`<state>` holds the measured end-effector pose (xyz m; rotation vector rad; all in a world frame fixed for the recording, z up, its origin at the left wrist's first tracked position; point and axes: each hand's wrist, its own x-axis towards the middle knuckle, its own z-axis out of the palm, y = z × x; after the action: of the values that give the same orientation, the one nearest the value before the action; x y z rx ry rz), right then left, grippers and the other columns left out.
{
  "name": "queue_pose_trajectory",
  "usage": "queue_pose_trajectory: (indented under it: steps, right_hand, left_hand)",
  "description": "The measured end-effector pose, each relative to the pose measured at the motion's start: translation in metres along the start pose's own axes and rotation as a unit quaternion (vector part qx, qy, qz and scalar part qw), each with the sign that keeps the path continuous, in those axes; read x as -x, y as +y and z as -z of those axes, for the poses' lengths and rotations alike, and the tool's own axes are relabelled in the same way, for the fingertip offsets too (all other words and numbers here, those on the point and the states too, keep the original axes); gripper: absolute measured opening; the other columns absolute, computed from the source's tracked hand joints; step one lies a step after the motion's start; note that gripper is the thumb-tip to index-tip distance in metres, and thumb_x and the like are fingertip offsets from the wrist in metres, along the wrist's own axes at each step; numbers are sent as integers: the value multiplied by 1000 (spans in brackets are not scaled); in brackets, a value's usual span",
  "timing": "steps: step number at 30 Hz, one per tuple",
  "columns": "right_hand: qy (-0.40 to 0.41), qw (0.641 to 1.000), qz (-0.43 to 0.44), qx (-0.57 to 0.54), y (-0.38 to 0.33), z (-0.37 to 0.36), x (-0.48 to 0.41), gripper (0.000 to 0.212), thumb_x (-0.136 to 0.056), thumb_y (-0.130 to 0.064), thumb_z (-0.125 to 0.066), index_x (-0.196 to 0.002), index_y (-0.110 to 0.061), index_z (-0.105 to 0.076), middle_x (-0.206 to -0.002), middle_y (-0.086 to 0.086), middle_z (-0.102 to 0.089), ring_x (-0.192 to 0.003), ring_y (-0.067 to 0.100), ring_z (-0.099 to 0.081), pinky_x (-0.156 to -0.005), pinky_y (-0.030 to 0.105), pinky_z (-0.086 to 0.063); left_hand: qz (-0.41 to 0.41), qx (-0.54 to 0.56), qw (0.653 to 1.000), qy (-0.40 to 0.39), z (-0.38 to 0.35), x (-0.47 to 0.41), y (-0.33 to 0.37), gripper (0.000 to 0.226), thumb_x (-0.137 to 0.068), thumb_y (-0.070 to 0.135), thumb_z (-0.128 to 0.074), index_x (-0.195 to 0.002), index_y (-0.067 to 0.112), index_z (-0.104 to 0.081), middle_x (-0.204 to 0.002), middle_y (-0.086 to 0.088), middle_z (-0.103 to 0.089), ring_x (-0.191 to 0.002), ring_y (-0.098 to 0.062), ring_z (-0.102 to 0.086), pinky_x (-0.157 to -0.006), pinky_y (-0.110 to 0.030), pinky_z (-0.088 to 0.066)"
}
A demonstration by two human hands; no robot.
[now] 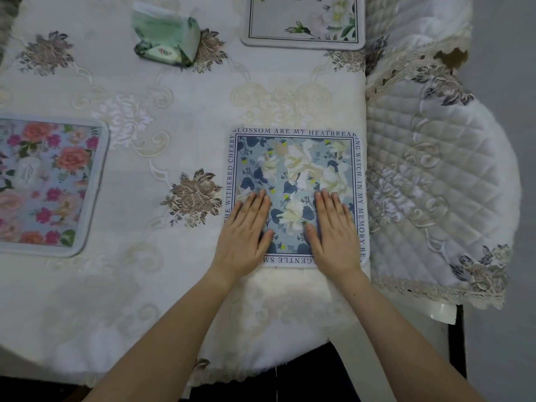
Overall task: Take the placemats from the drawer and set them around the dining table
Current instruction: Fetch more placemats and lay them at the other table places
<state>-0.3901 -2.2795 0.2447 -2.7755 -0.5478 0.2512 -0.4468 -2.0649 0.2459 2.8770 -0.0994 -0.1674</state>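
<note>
While both palms are pressing down flat, the blue placemat (295, 166) is lying right under them on the tabletop (174, 285), near the person's side and up against the right edge. The left grip (243, 230) is resting on the mat's near left part, with its outer side hanging over onto the cloth. The right grip (333, 230) is resting on the near right part. Both are released: the fingers are lying straight and close together, pointing away from the person, holding nothing and only pushing down.

The mat is looking almost square, so no side is counting as the long one. Most of it is stretching away past the fingertips. Neither grip is nearer than the other; they are sitting side by side with a strip of mat between them.

A pink placemat (49, 184) is lying well to the left, and a white placemat (301, 21) is lying at the far side. A green tissue pack (166, 39) is sitting between those two. A padded chair (435, 169) is standing just beside the blue mat's right edge.

My guess is that this mat is being set in its place. Its right edge seems to be reaching the tabletop's edge, so a small slide to the left may be needed.
</note>
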Motion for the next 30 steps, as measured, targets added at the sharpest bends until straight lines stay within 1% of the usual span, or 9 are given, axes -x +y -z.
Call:
queue_pose_trajectory:
  steps: [6,11,14,16,19,23,25,27,30]
  right_hand:
    - [-4,1000,-14,7,33,12,10,64,-102,-45,-23,-157,-16,-7,-165,1,-9,-152,12,-1,-124,36,-6]
    - [-2,998,-60,-27,51,17,19,66,-100,-43,-23,-157,-14,-6,-165,1,-4,-152,13,-3,-123,32,-4]
    - [-4,998,-57,-33,51,16,19,67,-100,-42,-24,-157,-14,-4,-165,1,-2,-152,14,-3,-123,34,-6]
    - [-1,998,-55,-31,50,15,18,67,-100,-42,-25,-157,-14,-4,-164,0,-1,-152,14,-3,-123,35,-7]
    - [-1,998,-58,-34,52,15,19,67,-100,-42,-25,-157,-14,-4,-165,1,-2,-152,14,-3,-123,34,-6]
    - [-8,997,-62,-35,49,17,18,67,-99,-41,-26,-157,-13,-5,-165,3,-4,-152,16,-4,-123,35,-6]
    - [-20,998,-61,-26,47,23,19,68,-99,-40,-27,-157,-12,-5,-165,4,-4,-152,17,-4,-123,36,-7]
    - [-23,998,-64,-11,44,31,19,68,-98,-42,-25,-157,-11,-8,-164,5,-6,-152,20,-6,-123,36,-6]
    - [23,998,-58,11,28,42,7,68,-98,-45,-24,-156,-10,-15,-163,7,-13,-151,22,-10,-123,35,-1]
  left_hand:
    - [3,-5,1000,-1,0,0,0,66,-101,42,-28,-155,8,-11,-164,-6,-8,-151,-14,-1,-123,-37,-6]
    - [21,17,1000,5,1,10,-17,68,-101,46,-25,-156,10,-8,-164,-6,-8,-151,-16,-4,-123,-36,-7]
    - [19,19,1000,15,2,16,-27,68,-100,42,-30,-155,8,-9,-164,-8,-8,-151,-18,-5,-123,-37,-10]
    - [34,21,999,26,1,16,-26,69,-100,41,-32,-155,5,-10,-164,-10,-8,-151,-19,-5,-123,-37,-10]
    - [75,29,996,38,0,17,-24,70,-100,41,-33,-153,1,-11,-163,-14,-10,-151,-21,-5,-123,-36,-7]
    - [79,16,997,10,7,18,-21,70,-100,41,-29,-153,-2,-13,-162,-16,-11,-151,-23,-5,-123,-38,-6]
    - [79,-6,997,-11,14,17,-19,71,-99,44,-25,-152,-2,-14,-161,-16,-12,-151,-25,-8,-123,-39,-7]
    - [76,-34,996,-19,26,14,-19,73,-98,48,-21,-152,0,-17,-160,-16,-18,-149,-27,-16,-123,-40,-6]
    - [66,-33,997,15,44,-1,-15,69,-98,46,-23,-153,3,-21,-159,-14,-23,-148,-26,-21,-122,-42,-6]
